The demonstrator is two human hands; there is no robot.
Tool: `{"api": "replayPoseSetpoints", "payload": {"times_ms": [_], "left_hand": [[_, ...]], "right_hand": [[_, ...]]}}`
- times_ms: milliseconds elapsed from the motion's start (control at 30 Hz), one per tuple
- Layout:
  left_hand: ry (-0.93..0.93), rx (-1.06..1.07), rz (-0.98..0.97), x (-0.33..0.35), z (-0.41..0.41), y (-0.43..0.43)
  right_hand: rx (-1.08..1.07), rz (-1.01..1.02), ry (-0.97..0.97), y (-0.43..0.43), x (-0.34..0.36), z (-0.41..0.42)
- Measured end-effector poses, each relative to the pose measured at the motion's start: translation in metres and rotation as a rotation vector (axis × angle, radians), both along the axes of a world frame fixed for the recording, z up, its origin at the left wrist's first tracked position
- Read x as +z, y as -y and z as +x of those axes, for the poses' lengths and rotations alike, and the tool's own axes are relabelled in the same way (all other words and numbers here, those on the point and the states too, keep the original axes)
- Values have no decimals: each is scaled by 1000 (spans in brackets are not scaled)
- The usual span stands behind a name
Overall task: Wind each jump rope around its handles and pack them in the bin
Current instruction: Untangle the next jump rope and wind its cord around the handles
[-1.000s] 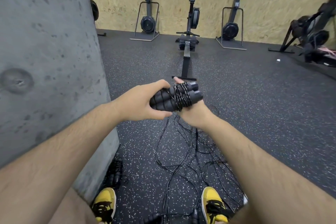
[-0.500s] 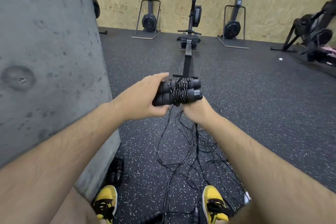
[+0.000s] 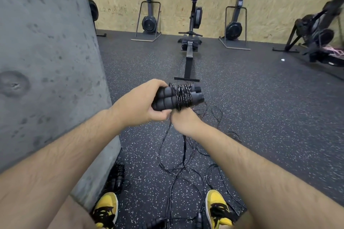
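Two black foam jump rope handles [image 3: 167,96] lie side by side, pointing right, with speckled black cord [image 3: 183,96] wound several times around their middle. My left hand [image 3: 141,104] is closed on the handles' left end. My right hand [image 3: 183,121] sits just under the bundle, closed on the cord; its fingers are hidden. The loose remainder of cord [image 3: 167,147] hangs from there to the floor. A second wound rope bundle [image 3: 118,174] lies on the floor by the concrete block. No bin is visible.
A large grey concrete block [image 3: 46,61] fills the left side. Loose ropes [image 3: 186,173] sprawl on the speckled rubber floor between my yellow shoes [image 3: 107,210]. More handles [image 3: 198,219] lie at the bottom edge. A rowing machine [image 3: 189,52] stands ahead, other machines along the wooden wall.
The handle bundle has tipped from slanting to nearly level. My right hand has dropped from behind the bundle to beneath it, carrying the cord around, close to my left thumb.
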State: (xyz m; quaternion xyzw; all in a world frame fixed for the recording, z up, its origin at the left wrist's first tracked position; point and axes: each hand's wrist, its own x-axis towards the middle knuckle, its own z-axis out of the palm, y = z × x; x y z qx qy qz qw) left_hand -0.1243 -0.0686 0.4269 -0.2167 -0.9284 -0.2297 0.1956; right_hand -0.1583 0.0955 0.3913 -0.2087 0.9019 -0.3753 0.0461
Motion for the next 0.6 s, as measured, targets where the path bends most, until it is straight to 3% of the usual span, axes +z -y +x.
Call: {"api": "replayPoseSetpoints", "payload": {"times_ms": [167, 300, 467, 600], "left_hand": [[-114, 133, -199, -3, -24, 21], [-131, 164, -227, -10, -36, 41], [-91, 71, -279, -21, -40, 47], [-15, -97, -291, -25, -28, 30]], "right_hand": [[122, 269, -77, 0, 1, 27], [150, 500, -176, -9, 29, 47], [105, 605, -638, -33, 57, 54], [131, 531, -836, -41, 67, 31]]}}
